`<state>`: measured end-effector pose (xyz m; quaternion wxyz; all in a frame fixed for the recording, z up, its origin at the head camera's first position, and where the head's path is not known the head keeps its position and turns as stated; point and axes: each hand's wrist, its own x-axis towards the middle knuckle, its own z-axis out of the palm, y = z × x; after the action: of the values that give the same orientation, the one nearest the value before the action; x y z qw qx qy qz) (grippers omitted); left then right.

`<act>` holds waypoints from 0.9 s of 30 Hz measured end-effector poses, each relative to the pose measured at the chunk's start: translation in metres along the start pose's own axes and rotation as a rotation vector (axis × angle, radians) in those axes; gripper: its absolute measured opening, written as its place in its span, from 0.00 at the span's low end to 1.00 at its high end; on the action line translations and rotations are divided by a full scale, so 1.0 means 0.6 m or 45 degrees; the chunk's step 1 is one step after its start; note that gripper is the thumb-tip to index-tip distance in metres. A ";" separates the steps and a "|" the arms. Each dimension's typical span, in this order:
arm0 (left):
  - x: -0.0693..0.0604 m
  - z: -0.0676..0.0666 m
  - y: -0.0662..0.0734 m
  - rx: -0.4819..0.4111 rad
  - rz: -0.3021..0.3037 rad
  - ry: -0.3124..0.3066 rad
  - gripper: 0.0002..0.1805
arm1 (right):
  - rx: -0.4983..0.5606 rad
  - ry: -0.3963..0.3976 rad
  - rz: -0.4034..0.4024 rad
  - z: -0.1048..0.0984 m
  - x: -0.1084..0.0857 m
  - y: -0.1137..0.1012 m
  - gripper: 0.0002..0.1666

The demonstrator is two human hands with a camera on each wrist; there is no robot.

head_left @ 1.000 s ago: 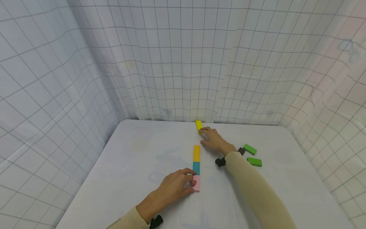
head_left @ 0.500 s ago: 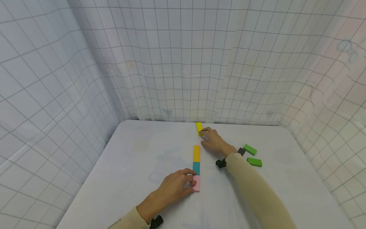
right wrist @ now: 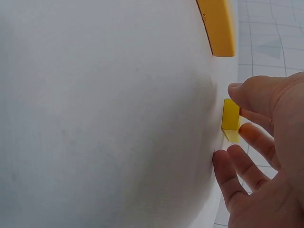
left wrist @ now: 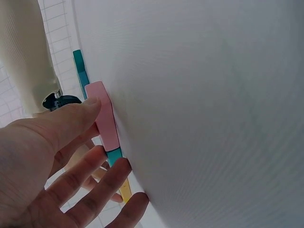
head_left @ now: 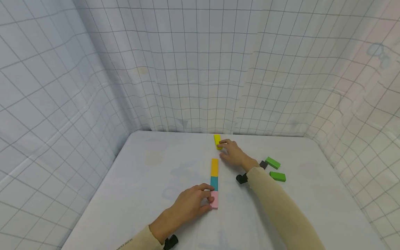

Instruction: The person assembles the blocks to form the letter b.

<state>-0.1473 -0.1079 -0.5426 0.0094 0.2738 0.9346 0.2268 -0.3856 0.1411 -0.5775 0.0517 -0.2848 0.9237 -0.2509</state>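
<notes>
In the head view, pink [head_left: 215,204], teal [head_left: 214,182] and orange [head_left: 214,167] rectangular blocks lie end to end in a straight row. My left hand [head_left: 190,203] lies at the row's left side, touching the pink block with thumb and fingers; its other fingers fan out towards the teal block. Beyond the row, near the table's far edge, is a yellow block [head_left: 217,139]. My right hand [head_left: 232,153] reaches it with relaxed fingers, a fingertip touching its near part. The right wrist view shows the thumb standing apart from the yellow block [right wrist: 231,115].
Two green blocks [head_left: 277,176] lie separately on the white tabletop [head_left: 150,180], right of my right forearm. White gridded cloth [head_left: 200,69] hangs behind and at both sides. Black cameras [head_left: 241,178] are strapped to both wrists.
The yellow block has slid a little towards me, away from the far edge, with my right fingers on it. My left hand and the row of blocks stay in place.
</notes>
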 end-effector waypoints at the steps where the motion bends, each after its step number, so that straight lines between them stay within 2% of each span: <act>1: 0.000 0.001 -0.001 0.002 -0.003 -0.002 0.05 | -0.003 0.001 -0.009 0.000 -0.002 0.001 0.29; 2: 0.001 0.001 -0.001 0.005 -0.006 -0.005 0.05 | 0.004 -0.006 -0.003 -0.002 -0.002 -0.001 0.30; 4: 0.001 0.002 -0.001 0.008 -0.009 -0.010 0.05 | -0.012 0.019 -0.070 0.015 0.008 0.033 0.30; 8: 0.001 0.000 -0.001 0.011 0.000 -0.003 0.05 | -0.026 0.036 -0.106 0.013 0.002 0.028 0.28; 11: 0.002 -0.003 0.000 0.007 0.008 0.004 0.05 | 0.004 0.014 -0.073 -0.011 -0.015 -0.014 0.27; 14: 0.001 -0.005 0.001 0.002 0.018 0.011 0.06 | 0.035 -0.001 -0.057 -0.026 -0.025 -0.038 0.26; 19: 0.000 -0.006 0.001 -0.007 0.029 0.022 0.06 | 0.025 0.025 -0.078 -0.009 -0.016 -0.013 0.27; 23: -0.002 -0.003 0.001 -0.008 0.028 0.025 0.07 | 0.013 0.061 -0.112 0.016 -0.001 0.025 0.27; 27: -0.003 -0.001 0.001 -0.006 0.030 0.030 0.07 | 0.084 0.051 -0.109 0.015 -0.003 0.021 0.27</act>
<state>-0.1456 -0.1086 -0.5416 -0.0039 0.2821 0.9308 0.2323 -0.3880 0.1472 -0.5915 0.0319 -0.3170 0.9027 -0.2890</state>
